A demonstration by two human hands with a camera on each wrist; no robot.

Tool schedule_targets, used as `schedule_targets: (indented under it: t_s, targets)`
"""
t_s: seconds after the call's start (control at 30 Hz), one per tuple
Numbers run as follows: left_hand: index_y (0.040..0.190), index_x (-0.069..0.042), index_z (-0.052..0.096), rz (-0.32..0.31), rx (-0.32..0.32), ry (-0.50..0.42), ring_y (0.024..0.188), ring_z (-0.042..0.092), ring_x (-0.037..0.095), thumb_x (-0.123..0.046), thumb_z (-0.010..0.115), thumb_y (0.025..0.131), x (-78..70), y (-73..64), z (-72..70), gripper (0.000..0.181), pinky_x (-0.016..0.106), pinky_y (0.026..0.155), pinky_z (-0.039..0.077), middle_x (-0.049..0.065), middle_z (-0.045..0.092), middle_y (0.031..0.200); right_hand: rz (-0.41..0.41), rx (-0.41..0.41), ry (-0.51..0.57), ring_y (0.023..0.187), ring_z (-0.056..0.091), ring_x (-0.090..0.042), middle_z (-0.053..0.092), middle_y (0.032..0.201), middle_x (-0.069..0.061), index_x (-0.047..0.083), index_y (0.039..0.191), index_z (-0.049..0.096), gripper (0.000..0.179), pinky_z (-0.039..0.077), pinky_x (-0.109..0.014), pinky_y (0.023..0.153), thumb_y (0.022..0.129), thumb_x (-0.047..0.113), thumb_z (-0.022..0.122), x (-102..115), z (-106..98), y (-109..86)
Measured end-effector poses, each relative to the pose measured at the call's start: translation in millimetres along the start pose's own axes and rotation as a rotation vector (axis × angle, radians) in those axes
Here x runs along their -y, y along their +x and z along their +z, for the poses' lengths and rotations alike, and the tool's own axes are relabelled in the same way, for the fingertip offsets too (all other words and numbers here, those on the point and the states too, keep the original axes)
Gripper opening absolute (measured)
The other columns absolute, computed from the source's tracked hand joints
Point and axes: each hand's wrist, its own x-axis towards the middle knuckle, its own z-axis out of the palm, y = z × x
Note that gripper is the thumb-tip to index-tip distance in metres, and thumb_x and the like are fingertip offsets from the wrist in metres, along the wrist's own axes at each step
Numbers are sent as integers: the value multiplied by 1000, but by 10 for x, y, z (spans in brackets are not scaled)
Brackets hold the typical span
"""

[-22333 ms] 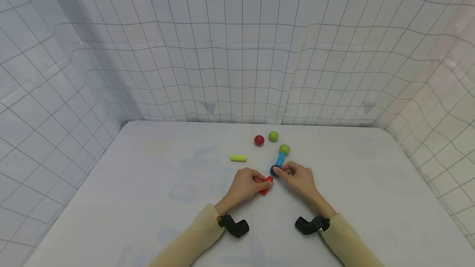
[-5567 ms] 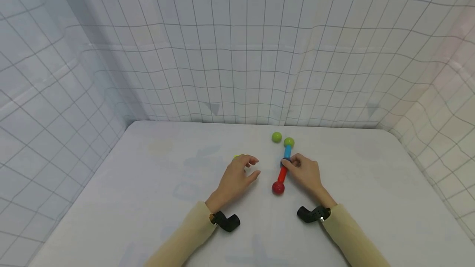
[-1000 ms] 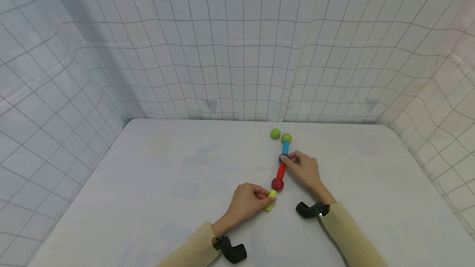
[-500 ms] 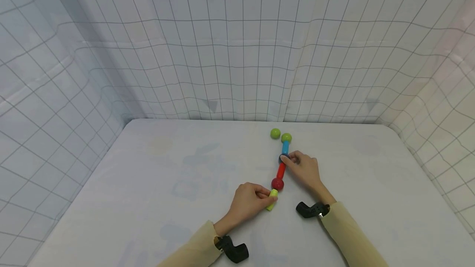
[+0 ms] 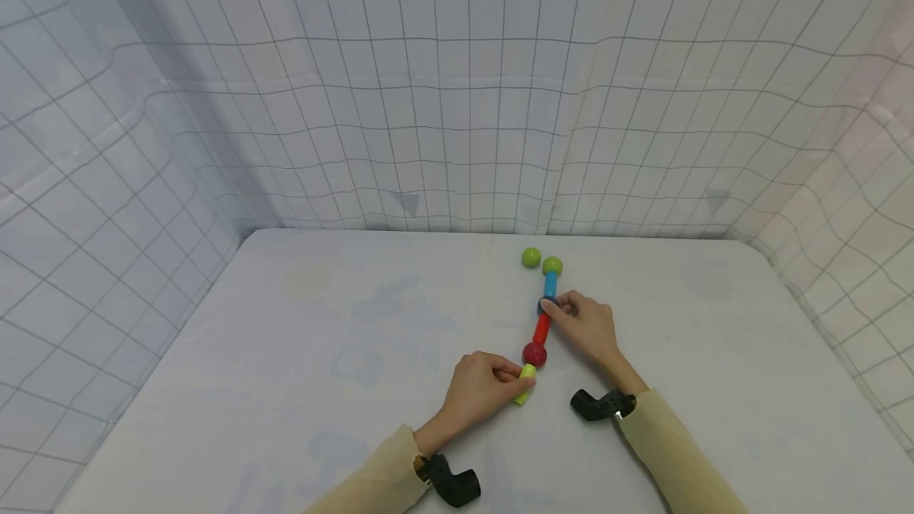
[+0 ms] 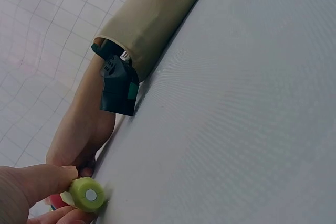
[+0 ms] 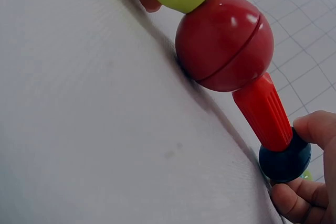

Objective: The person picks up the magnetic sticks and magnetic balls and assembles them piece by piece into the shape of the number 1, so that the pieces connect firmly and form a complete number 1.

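Note:
My left hand (image 5: pixel 477 391) pinches a yellow-green rod (image 5: pixel 528 372) between thumb and fingers. The rod's far end meets a glossy dark red ball (image 7: pixel 223 43) in the right wrist view; its near end, in the left wrist view, shows a round pale disc (image 6: pixel 91 195). From the red ball a red rod (image 7: pixel 264 113) runs to a dark blue ball (image 7: pixel 283 158), which my right hand (image 5: pixel 587 330) pinches. Beyond that, a light blue rod (image 5: pixel 551 285) leads to a green ball (image 5: pixel 553 266). All these pieces form one nearly straight line lying on the table.
A loose green ball (image 5: pixel 531 257) lies just left of the line's far end. The white table (image 5: pixel 286 371) ends at a hanging curtain (image 5: pixel 457 101) with a grid pattern, which also rises on both sides. Black cameras (image 5: pixel 457 486) are strapped to both wrists.
Since the oldest frame, the red rod and red ball have joined the line. My left hand has picked up the yellow-green rod and brought it to the red ball; the last second shows slight movement.

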Motion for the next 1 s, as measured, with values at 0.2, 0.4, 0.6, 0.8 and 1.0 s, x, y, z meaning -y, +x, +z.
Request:
schedule_targets:
  t_s: [0.2,0.4,0.6,0.8,1.0]
  targets:
    - [78,-9,75,1,-10,-4,56,56,0,-30,81,75,-11,-7,1,22,22,51,43,-12,63,61,5,1,3,68,47,-19,58,71,1,7,94,66,38,26,-36,70,89,44,62,4,-1,-7]
    - [78,-9,75,-5,-19,6,55,56,0,-30,80,76,-22,-6,7,22,22,50,43,-12,63,61,19,3,6,69,46,-20,58,72,0,7,94,66,39,26,-35,68,88,46,62,-1,7,-6]
    - [80,-9,76,-18,-22,19,55,56,-1,-32,80,76,-29,-10,21,23,21,51,43,-15,62,61,18,-8,4,69,46,-20,59,72,0,7,92,66,40,26,-34,66,88,47,63,-8,14,-4]
    - [80,-10,76,-26,-33,43,56,55,-2,-34,80,76,-53,-12,37,24,21,50,43,-16,61,61,26,-14,11,69,47,-21,60,72,0,8,92,66,38,28,-34,66,88,46,63,-12,14,-7]
    - [81,-11,76,-27,-48,61,57,55,-3,-36,80,75,-64,-18,46,26,21,50,42,-16,62,61,7,-25,4,69,48,-21,60,72,-1,6,91,66,40,28,-36,67,88,46,63,-17,25,-1]
